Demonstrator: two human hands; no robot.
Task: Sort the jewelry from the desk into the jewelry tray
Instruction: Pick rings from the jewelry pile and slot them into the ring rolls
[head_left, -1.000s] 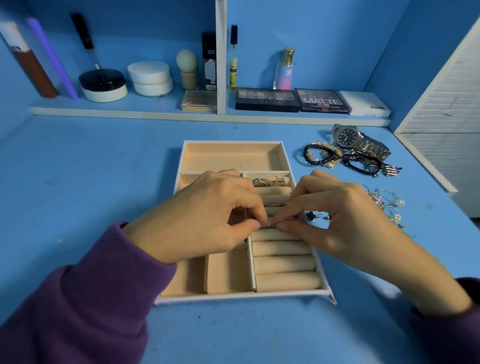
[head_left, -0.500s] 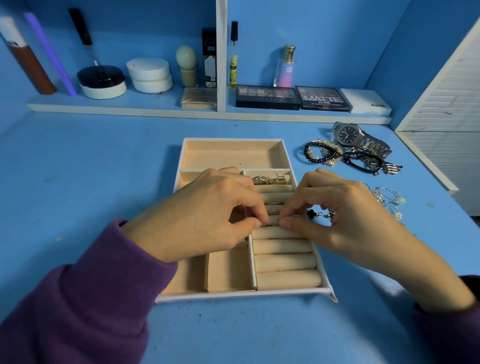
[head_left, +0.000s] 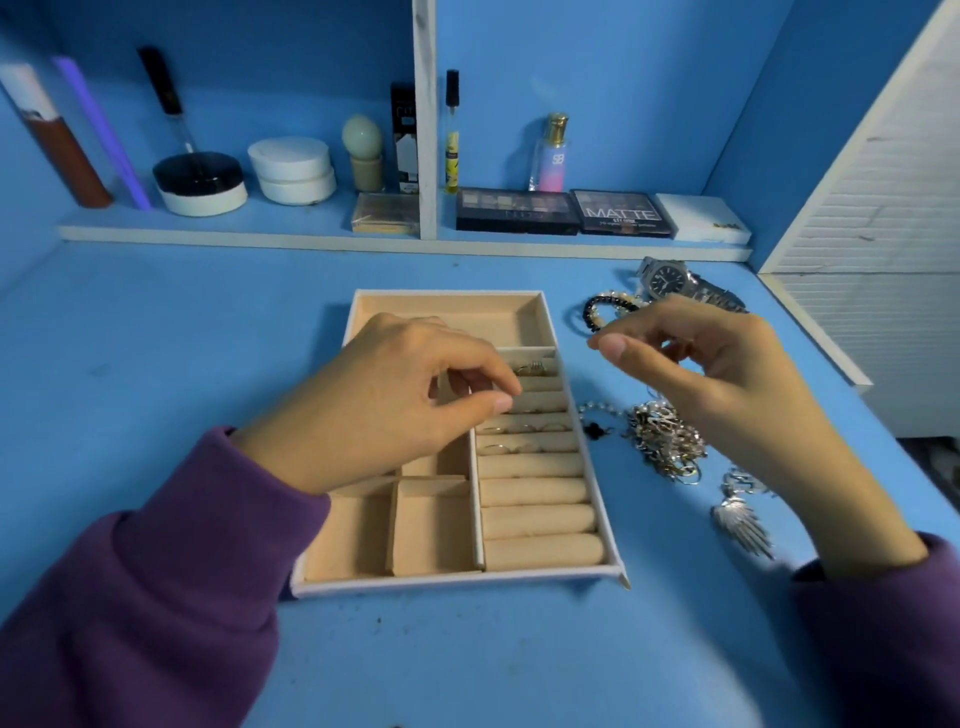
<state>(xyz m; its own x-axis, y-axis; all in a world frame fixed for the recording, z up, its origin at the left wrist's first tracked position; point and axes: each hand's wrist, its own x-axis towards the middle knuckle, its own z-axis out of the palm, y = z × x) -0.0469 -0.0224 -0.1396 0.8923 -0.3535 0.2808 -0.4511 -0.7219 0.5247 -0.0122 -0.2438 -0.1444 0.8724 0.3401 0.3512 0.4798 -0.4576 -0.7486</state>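
- Left hand (head_left: 395, 410) over jewelry tray (head_left: 452, 581): loosely curled, empty.
- Right hand (head_left: 711, 374), right of tray: likewise.
- Risk: tangled jewelry pile (head_left: 667, 441) beside tray may lift as a clump.

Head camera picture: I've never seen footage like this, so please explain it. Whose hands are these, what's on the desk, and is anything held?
No machine: a person wears a camera on the head, looking down at their own hands. The left hand hovers over a beige jewelry tray, where rings sit between padded rolls. The right hand is lifted beside it, above loose jewelry on the blue desk: a watch, a black beaded bracelet, a silver tangle. Cosmetics line the shelf behind. Nothing visibly held, though something tiny pinched there would not show.
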